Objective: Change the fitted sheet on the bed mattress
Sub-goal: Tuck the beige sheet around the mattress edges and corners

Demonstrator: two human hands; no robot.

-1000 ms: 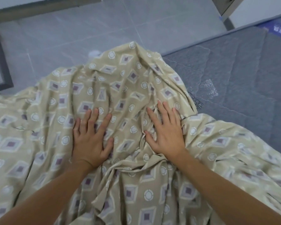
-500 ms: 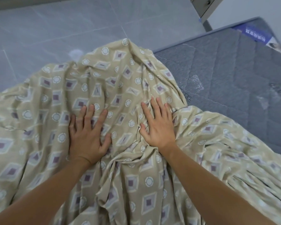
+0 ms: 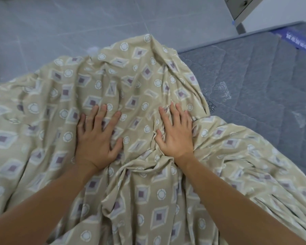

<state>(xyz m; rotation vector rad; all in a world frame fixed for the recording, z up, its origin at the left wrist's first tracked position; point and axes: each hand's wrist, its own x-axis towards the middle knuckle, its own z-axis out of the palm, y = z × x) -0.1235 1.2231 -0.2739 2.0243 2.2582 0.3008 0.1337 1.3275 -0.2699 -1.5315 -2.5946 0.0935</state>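
While both palms lie flat on it, the beige fitted sheet w/ diamond & circle print sprawls crumpled over most of the near side of the grey quilted mattress, bare at right. Grey tile floor beyond. Left hand spread wide, fingers splayed, pressing cloth, nothing grasped. Right hand also flat & splayed, resting on a bunched ridge of folds, approx. level w/ the left.
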